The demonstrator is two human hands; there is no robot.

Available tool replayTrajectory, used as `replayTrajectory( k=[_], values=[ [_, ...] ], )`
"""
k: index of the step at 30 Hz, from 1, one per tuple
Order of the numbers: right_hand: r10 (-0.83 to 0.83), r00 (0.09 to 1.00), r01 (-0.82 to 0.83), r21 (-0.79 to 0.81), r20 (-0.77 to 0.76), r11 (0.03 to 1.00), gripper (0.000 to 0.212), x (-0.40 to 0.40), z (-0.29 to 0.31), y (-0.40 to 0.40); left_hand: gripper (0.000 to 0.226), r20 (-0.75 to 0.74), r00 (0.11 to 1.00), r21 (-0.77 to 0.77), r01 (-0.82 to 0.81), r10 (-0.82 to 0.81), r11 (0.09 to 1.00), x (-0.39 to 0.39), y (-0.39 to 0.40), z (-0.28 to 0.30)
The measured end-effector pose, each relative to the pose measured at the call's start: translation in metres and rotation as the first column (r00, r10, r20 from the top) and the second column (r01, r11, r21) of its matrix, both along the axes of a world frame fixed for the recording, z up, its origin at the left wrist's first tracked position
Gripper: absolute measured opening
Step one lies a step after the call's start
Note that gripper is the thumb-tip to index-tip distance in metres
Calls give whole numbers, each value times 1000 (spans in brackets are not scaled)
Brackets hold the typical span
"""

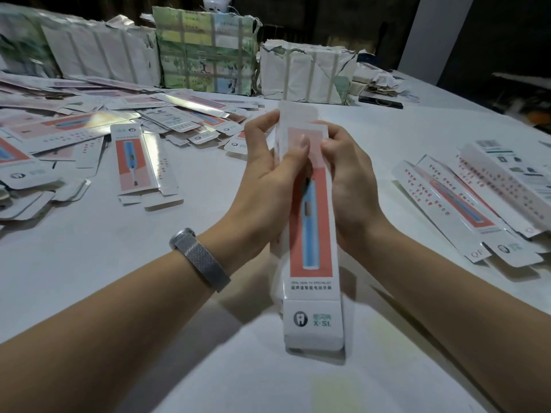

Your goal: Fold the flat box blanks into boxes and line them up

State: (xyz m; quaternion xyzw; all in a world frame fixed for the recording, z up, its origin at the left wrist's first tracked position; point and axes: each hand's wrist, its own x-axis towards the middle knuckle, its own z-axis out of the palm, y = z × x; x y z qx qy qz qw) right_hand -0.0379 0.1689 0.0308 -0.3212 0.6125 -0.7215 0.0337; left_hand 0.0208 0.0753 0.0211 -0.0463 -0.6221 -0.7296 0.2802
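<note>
Left hand [269, 174] grips the far end of the long white cardboard box with the red panel and blue toothbrush picture [311, 234], thumb pressed on its front. Right hand [347, 180] pinches the same end from the other side. The box hangs above the white table [372, 129], near end flap closed. Loose flat blanks [143, 162] sprawl left; folded white boxes [477, 192] lie right. Taped paper-wrapped bundles [310, 73] stand behind.

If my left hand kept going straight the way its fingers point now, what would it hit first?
The left hand already grips the box, so that goes with it. Its fingers point up and away; beyond them the next thing is probably the torn white wrapped bundle at the table's far side, though depth is unclear.
</note>
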Motion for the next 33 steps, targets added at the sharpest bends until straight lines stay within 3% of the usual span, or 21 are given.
replayTrajectory(
  k=[5, 12, 17, 24, 29, 33],
  values=[
    [-41, 999, 41, 11, -30, 999, 23, 2, 0, 1, 8, 45, 999, -68, 21, -18, 997, 4, -4, 1],
    [-23, 998, 22, 15, 54, 1000, 18, 1, 2, 1, 4, 125, 988, -44, 94, -88, 995, 9, -3, 4],
    [23, 983, -20, -19, 182, 1000, 28, -3, 6, 1, 15, 130, 985, 41, 105, -110, 994, 9, -2, 8],
    [136, 938, -96, -136, 319, 986, 43, -10, 8, 2, 7, 185, 978, -47, 108, -98, 993, 10, -3, 8],
    [113, 952, -71, -156, 284, 985, 23, -12, 9, 3, 22, 170, 982, 19, 79, -81, 997, 11, 0, 8],
    [124, 963, -95, -129, 238, 987, 9, -17, 10, 4, 13, 188, 979, -47, 87, -77, 995, 11, -1, 8]
  ],
)
